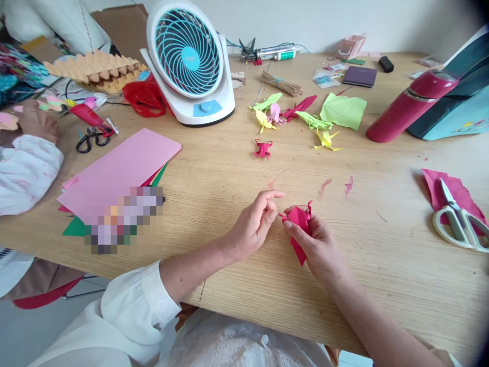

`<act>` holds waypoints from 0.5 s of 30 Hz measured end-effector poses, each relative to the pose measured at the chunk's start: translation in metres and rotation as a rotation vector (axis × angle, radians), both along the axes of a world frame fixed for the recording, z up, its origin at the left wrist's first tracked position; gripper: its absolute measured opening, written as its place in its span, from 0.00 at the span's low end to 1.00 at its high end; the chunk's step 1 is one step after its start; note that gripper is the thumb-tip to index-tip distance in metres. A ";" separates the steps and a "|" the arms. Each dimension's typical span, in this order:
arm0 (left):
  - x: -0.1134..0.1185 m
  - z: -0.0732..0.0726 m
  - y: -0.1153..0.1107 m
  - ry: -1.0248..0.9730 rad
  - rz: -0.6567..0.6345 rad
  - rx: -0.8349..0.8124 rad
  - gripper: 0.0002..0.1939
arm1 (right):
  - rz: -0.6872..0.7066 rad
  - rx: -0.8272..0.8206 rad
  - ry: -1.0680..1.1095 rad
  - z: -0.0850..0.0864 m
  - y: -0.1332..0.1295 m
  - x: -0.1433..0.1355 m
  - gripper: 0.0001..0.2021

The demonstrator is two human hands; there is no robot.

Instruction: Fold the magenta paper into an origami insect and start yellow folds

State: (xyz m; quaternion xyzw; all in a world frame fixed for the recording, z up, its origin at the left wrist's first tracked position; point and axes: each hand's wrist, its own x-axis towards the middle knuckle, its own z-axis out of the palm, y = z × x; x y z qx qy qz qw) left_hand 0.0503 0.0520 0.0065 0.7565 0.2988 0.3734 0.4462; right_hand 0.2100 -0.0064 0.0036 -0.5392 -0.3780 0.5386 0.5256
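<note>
A deep pink origami figure point(299, 218) is in my right hand point(323, 244), pinched between the thumb on top and the fingers beneath. One pointed end hangs down towards me, and a thin bent limb sticks up at the far side. My left hand point(254, 224) meets it from the left, thumb and fingertips closed on a narrow point of the paper, with the index finger stretched out above. Beyond my hands a small deep pink origami frog point(263, 149) sits on the wooden table point(214, 173).
Yellow origami frogs point(326, 139) and green paper point(344, 110) lie farther back. A fan point(189, 58) stands behind, left of centre. Scissors point(456, 219) and a red flask point(412, 106) are at right. Pink sheets point(122, 168) lie left, near another person's hand point(38, 122).
</note>
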 end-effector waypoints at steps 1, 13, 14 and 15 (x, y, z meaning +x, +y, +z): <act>-0.001 0.000 0.001 -0.006 0.004 -0.070 0.17 | -0.010 0.004 -0.006 0.000 0.000 0.001 0.17; 0.006 0.002 0.004 -0.065 0.009 -0.354 0.06 | 0.050 0.042 0.014 -0.013 0.002 -0.003 0.18; 0.006 0.002 0.005 -0.085 0.011 -0.360 0.06 | 0.073 0.023 0.030 -0.013 0.002 -0.003 0.18; 0.005 0.003 0.006 -0.107 0.012 -0.365 0.07 | 0.096 0.002 0.051 -0.013 0.002 -0.002 0.17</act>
